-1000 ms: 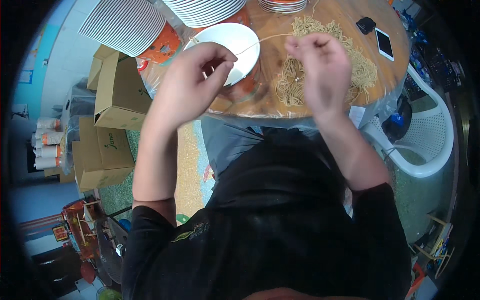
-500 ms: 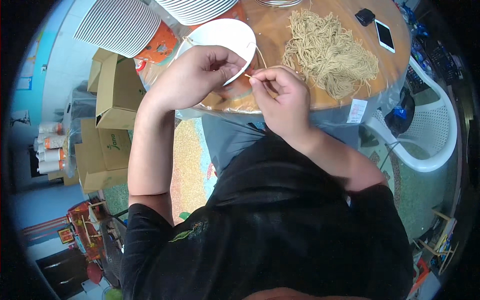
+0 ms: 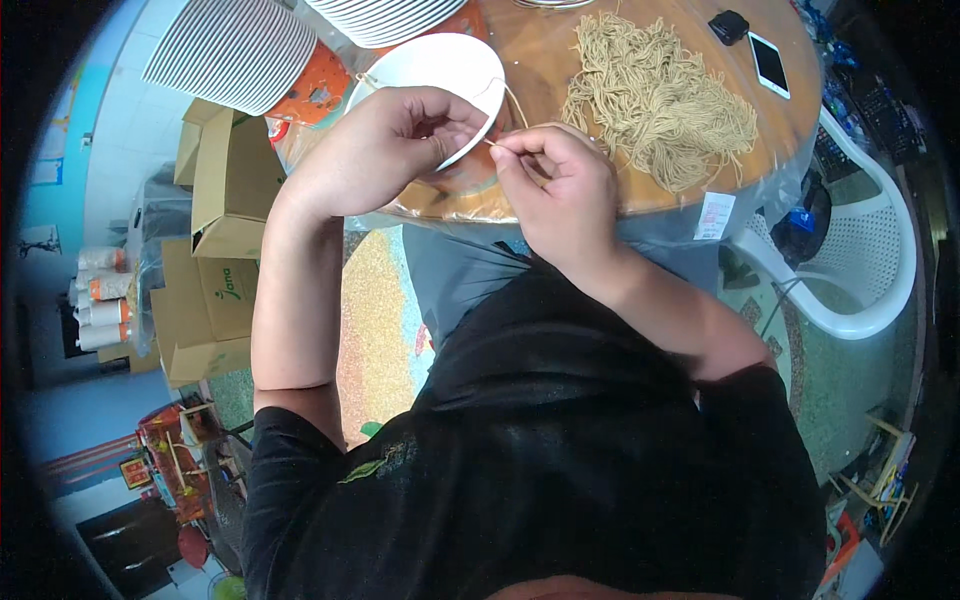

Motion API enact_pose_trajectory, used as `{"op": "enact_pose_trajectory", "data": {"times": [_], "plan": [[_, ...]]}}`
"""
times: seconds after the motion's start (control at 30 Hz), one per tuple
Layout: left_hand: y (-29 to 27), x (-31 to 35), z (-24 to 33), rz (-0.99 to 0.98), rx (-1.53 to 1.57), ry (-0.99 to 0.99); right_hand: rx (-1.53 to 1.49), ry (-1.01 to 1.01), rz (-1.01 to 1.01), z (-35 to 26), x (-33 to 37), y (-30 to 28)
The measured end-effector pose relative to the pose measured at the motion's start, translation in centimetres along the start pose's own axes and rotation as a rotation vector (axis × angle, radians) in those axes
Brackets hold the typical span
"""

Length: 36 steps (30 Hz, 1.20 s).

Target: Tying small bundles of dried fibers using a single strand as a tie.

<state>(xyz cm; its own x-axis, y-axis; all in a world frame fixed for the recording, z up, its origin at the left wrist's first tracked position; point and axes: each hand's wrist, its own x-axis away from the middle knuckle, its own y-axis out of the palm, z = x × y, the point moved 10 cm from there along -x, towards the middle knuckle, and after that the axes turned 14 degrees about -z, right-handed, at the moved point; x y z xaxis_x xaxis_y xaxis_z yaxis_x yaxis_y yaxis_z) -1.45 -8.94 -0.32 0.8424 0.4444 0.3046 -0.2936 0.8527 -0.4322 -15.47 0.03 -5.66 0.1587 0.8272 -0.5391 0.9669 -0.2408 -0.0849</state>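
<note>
A white round tub point(image 3: 430, 65), with its pale inside showing, is tilted at the table's near edge. My left hand point(image 3: 415, 130) is closed on its near rim, with the fingertips curled inside. A thin tan cord point(image 3: 515, 103) loops from the right side of the rim down toward my right hand point(image 3: 560, 165). The thumb and forefinger of that hand pinch the cord's end just beside the rim. Another bit of cord shows at the rim's left side. Beyond my right hand lies a loose heap of tan cords point(image 3: 660, 105). The tub's lower outside is mostly hidden by my left hand.
Nested stacks of white-rimmed tubs point(image 3: 230, 55) with orange sides stand at the back left of the plastic-covered round table point(image 3: 540, 60). A phone point(image 3: 769, 67) and a small black object point(image 3: 728, 28) lie at the right. Cardboard boxes point(image 3: 235, 190) stand left; a white plastic chair point(image 3: 870, 260) right.
The tub and both hands have shifted very slightly left and up in the picture. My right fingertips stay pinched on the cord by the rim.
</note>
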Motion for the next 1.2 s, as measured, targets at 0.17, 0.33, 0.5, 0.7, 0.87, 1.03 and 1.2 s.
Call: {"op": "enact_pose_trajectory", "data": {"times": [0.17, 0.33, 0.5, 0.7, 0.87, 1.03, 1.2], "plan": [[0.0, -0.3, 0.0, -0.021, -0.059, -0.016, -0.004, 0.037, -0.001, 0.2, -0.2, 0.1], [-0.3, -0.5, -0.5, 0.005, -0.102, -0.064, 0.025, 0.035, -0.003, -0.1, -0.4, 0.3], [-0.2, -0.7, -0.9, 0.037, -0.215, -0.166, 0.034, 0.046, -0.004, -0.1, -0.4, 0.3], [0.4, -0.9, -0.2, 0.090, -0.086, -0.036, -0.407, 0.071, 0.059, 1.3, -0.6, -0.5], [0.4, -0.4, 0.3, 0.170, -0.212, -0.036, -0.528, 0.073, 0.179, 0.4, -2.8, -3.0], [1.2, 0.2, 3.6, 0.263, -0.339, -0.012, -0.721, 0.098, -0.062, 1.1, -5.4, -2.3], [0.3, 0.8, 4.7, 0.456, -0.436, 0.157, -0.651, 0.136, -0.366, 0.0, -6.8, -1.3]]}}
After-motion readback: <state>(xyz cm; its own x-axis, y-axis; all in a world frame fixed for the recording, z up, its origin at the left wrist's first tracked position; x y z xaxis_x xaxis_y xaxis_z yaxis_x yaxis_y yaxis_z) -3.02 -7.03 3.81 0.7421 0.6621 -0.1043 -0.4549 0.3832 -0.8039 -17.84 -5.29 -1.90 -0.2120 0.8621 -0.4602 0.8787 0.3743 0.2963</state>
